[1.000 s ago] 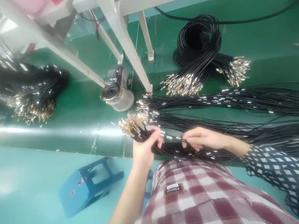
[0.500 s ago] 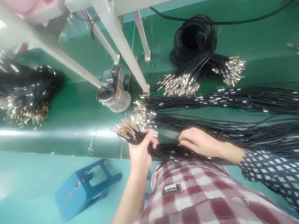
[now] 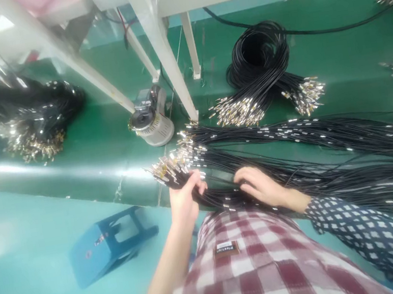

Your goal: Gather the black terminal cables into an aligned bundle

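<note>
My left hand (image 3: pixel 185 201) is closed around a bundle of thin black cables (image 3: pixel 223 197), just behind its metal end connectors (image 3: pixel 170 168). The connectors fan out past the thumb to the upper left. To the right, my right hand (image 3: pixel 260 186) is curled over the same bundle, its thumb a little apart from the fingers. The fingertips are partly hidden among the cables. Small silvery pieces dot the cables between and below the hands. Beyond them, another long strand of black cables (image 3: pixel 313 131) runs off to the right.
A coiled cable bundle (image 3: pixel 256 53) lies on the green surface (image 3: pixel 334 55). Near the white frame leg (image 3: pixel 173 71) stands a white round device (image 3: pixel 156 128). More cables (image 3: pixel 41 112) are at left. A blue stool (image 3: pixel 104 251) lies on the pale floor (image 3: pixel 22 274).
My right thumb has spread a little from the fingers, and that forearm has moved slightly left. My left hand keeps its hold on the cables. The view has shifted slightly.
</note>
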Action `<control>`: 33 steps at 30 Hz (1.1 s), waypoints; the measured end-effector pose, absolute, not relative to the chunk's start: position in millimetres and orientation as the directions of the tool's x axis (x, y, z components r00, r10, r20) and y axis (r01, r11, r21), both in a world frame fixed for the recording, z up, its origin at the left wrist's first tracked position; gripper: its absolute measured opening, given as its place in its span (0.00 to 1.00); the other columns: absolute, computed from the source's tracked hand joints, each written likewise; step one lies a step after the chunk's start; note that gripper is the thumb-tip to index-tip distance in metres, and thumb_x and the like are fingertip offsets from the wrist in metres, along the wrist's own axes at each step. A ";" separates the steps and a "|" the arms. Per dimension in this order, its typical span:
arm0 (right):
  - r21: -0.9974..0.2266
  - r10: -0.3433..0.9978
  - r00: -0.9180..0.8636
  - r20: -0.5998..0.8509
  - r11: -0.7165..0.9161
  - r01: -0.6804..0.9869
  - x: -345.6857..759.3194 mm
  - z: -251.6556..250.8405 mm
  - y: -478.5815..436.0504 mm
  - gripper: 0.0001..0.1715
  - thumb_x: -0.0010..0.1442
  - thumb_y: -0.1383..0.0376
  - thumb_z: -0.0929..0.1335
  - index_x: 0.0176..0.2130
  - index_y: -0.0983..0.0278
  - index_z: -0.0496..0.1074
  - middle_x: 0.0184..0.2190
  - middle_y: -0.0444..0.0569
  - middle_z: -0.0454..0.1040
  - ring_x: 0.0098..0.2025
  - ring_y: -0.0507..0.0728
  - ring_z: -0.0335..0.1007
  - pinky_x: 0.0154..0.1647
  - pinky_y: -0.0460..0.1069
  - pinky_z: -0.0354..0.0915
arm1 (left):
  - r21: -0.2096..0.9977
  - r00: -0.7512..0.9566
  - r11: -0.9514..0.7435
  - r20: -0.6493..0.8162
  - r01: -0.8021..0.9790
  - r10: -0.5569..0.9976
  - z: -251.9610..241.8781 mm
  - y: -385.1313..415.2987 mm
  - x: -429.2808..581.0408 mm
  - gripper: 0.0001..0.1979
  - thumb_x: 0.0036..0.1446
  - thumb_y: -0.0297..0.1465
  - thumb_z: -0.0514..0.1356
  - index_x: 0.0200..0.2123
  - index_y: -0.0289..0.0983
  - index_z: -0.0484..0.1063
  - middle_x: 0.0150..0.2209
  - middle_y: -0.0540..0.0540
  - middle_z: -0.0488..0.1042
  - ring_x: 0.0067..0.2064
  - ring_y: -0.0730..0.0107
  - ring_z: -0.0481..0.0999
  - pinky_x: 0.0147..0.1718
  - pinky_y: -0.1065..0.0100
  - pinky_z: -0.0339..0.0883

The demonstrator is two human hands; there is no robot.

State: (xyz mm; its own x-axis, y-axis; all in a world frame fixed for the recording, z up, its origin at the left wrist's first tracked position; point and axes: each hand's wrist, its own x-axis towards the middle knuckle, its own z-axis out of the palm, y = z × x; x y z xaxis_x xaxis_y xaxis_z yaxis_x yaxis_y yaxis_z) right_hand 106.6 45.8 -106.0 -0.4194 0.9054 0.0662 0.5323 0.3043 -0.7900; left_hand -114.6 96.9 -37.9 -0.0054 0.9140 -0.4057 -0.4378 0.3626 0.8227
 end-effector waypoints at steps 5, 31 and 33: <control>-0.910 0.949 -0.305 0.072 0.188 0.370 65.1 -68.7 68.8 0.21 0.70 0.60 0.54 0.29 0.63 0.64 0.24 0.44 0.66 0.27 0.51 0.62 0.32 0.46 0.60 | 0.816 0.048 0.365 -0.385 -0.447 0.921 -34.8 95.0 -117.2 0.12 0.47 0.27 0.68 0.36 0.34 0.73 0.19 0.54 0.65 0.19 0.78 0.63 0.26 0.67 0.61; -0.973 0.964 -0.230 -0.135 -0.085 0.216 28.3 -40.1 76.3 0.20 0.68 0.58 0.56 0.29 0.64 0.64 0.16 0.39 0.59 0.19 0.48 0.55 0.23 0.44 0.55 | 0.753 0.072 0.439 -0.467 -0.491 0.881 -35.6 97.2 -123.5 0.11 0.50 0.29 0.66 0.38 0.32 0.74 0.17 0.54 0.63 0.20 0.78 0.63 0.27 0.69 0.62; -0.980 0.953 -0.254 -0.164 -0.129 0.151 30.3 -41.5 73.5 0.22 0.68 0.55 0.56 0.30 0.64 0.64 0.16 0.38 0.58 0.18 0.48 0.53 0.22 0.43 0.54 | 0.725 0.049 0.433 -0.485 -0.536 0.873 -33.7 97.9 -121.1 0.13 0.49 0.28 0.67 0.39 0.32 0.73 0.17 0.56 0.60 0.20 0.78 0.61 0.26 0.70 0.61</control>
State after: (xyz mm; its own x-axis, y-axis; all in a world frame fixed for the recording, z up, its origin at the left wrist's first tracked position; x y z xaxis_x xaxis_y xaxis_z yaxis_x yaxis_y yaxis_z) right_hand 30.3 73.5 -41.5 -0.2537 0.9532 -0.1643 0.1510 -0.1288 -0.9801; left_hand -121.1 97.9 -33.7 0.0491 0.8733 -0.4847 -0.5358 0.4326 0.7251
